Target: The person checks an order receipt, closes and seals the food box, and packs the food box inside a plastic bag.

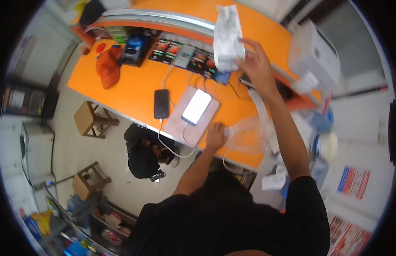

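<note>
Right hand (258,68) raised over the far side of the orange counter (136,87), thumb and fingertips pinching a long paper slip (228,40) by its lower right edge; the rest of the sheet stands up free above the grip, print side in view but too blurred to read. Left hand (215,135) low at the near edge of the counter, just beside the pink mat (176,119), fingers curled against the bunched end of a clear plastic bag (251,134). Blur there: cannot tell whether the fingers are shut on the film or only resting on it. The bag spreads to the right of that hand, loose and puffed, over the counter. Handling, by judgement: the slip is next to weightless, thin and bendy, apt to flutter, crease or tear if tugged at one corner; a light pinch on the edge suits it, and a second hold on the opposite edge would keep it flat. The bag looks light too, soft and slippery, with no stiffness of its own; best taken by a gathered fold, since a single layer would slide between the fingertips or stretch. On the mat lies a lit phone (196,106), with a dark phone (161,103) to its left on the counter, both near the left hand and smooth, rigid things by comparison.
</note>
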### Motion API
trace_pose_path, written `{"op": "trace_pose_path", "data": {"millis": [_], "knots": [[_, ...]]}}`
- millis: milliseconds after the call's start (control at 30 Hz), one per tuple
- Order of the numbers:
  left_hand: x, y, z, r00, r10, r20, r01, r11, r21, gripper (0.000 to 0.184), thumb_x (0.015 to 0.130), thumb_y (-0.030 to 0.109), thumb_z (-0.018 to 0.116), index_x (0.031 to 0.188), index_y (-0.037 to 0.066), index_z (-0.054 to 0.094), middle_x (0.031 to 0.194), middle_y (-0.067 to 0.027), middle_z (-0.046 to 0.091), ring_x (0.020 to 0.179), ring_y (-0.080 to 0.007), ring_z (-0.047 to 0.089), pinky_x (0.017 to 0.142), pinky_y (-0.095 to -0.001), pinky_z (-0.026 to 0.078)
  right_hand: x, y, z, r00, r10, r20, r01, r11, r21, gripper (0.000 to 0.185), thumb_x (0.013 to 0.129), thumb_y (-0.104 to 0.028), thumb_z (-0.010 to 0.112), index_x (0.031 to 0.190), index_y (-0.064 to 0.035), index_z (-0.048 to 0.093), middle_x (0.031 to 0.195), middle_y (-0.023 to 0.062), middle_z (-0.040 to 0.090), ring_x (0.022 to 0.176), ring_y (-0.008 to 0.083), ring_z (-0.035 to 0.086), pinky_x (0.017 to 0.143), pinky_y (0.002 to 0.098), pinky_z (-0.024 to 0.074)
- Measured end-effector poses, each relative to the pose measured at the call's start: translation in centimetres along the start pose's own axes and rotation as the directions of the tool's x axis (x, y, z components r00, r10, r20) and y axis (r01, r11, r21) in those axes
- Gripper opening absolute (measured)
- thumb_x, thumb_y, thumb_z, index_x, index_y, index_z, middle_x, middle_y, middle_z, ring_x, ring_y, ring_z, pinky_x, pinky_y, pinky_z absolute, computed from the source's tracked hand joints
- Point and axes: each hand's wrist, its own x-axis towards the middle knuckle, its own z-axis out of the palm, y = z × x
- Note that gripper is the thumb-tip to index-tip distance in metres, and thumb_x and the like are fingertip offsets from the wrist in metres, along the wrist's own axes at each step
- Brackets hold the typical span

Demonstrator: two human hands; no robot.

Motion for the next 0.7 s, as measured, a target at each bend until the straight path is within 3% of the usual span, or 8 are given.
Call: {"op": "trace_pose_path", "data": {"millis": [67,133,200,267,333,467,600,700], "knots": [[-0.1,0.1,0.1,1.000,0.015,-0.020,-0.015,1.000,-0.020,0.045,0.075,0.023,0.071,0.115,0.005,0.059,0.117,-0.0165,0.055,0.113,-0.0378,0.051,0.093,-0.0492,0.043,-10.7,-0.1,-3.4,0.991,0.110,-0.072,-0.114,0.993,-0.041,0.068,0.090,0.003,0.063,0.150,-0.0066,0.032,0.117,0.0151,0.064,0.103,0.0161,0.062,0.090,0.0283,0.0500],[0.3,0.6,0.0,0.996,-0.043,-0.084,0.032,0.992,-0.118,0.040,0.076,0.024,0.072,0.110,0.004,0.063,0.104,-0.0177,0.061,0.102,-0.0400,0.056,0.087,-0.0522,0.046,-21.2,-0.8,-6.6,0.928,0.280,-0.246,-0.323,0.934,-0.154,0.064,0.088,0.006,0.058,0.148,-0.0054,0.037,0.121,0.0134,0.062,0.105,0.0160,0.062,0.091,0.0273,0.0485],[1.3,0.1,0.0,0.995,-0.096,0.034,0.099,0.989,-0.112,0.031,0.082,0.021,0.069,0.107,0.001,0.065,0.094,-0.0145,0.067,0.090,-0.0329,0.064,0.078,-0.0461,0.051,-32.7,0.7,-10.0,0.829,0.356,-0.432,-0.504,0.811,-0.299,0.053,0.084,0.008,0.053,0.136,-0.0016,0.052,0.117,0.0106,0.064,0.104,0.0141,0.062,0.092,0.0275,0.0476],[2.2,0.9,-0.9,0.974,-0.128,0.189,0.225,0.674,-0.703,0.022,0.092,0.017,0.061,0.106,0.000,0.068,0.094,-0.0114,0.071,0.087,-0.0228,0.067,0.071,-0.0361,0.052,-42.9,0.1,-10.0,0.700,0.372,-0.610,-0.608,0.758,-0.235,0.042,0.080,0.007,0.048,0.119,0.0008,0.062,0.104,0.0059,0.066,0.096,0.0120,0.062,0.085,0.0271,0.0487],[2.9,7.0,-5.2,0.937,-0.138,0.320,0.333,0.623,-0.707,0.022,0.098,0.013,0.054,0.109,0.001,0.068,0.102,-0.0097,0.072,0.094,-0.0156,0.067,0.073,-0.0297,0.051,-51.3,-0.7,-7.3,0.451,0.472,-0.757,-0.703,0.711,0.025,0.033,0.082,0.003,0.049,0.112,0.0012,0.064,0.094,0.0043,0.065,0.088,0.0118,0.060,0.078,0.0268,0.0476],[1.4,18.4,-9.0,0.892,0.087,0.443,0.271,0.682,-0.679,0.023,0.099,0.010,0.050,0.112,0.001,0.067,0.107,-0.0101,0.071,0.102,-0.0191,0.067,0.078,-0.0311,0.053,-63.2,0.1,-1.0,0.104,0.391,-0.915,-0.727,0.657,0.198,0.025,0.087,-0.006,0.049,0.104,0.0015,0.065,0.083,0.0023,0.061,0.078,0.0110,0.056,0.067,0.0259,0.0435],[-1.4,26.4,-8.0,0.724,0.375,0.579,0.142,0.740,-0.658,0.026,0.101,0.012,0.047,0.118,-0.001,0.062,0.113,-0.0135,0.068,0.103,-0.0245,0.068,0.080,-0.0348,0.055,-68.9,3.6,4.2,-0.211,0.434,-0.876,-0.649,0.608,0.457,0.027,0.090,-0.014,0.052,0.107,0.0022,0.066,0.087,0.0068,0.066,0.082,0.0133,0.060,0.074,0.0283,0.0470],[-4.0,32.1,-7.0,0.585,0.447,0.677,0.295,0.660,-0.691,0.028,0.101,0.014,0.045,0.120,-0.003,0.058,0.114,-0.0180,0.067,0.101,-0.0298,0.069,0.078,-0.0357,0.055,-75.8,13.0,6.4,-0.345,0.363,-0.866,-0.624,0.600,0.500,0.031,0.090,-0.020,0.058,0.109,0.0022,0.069,0.095,0.0116,0.070,0.087,0.0176,0.064,0.078,0.0312,0.0497]]}}
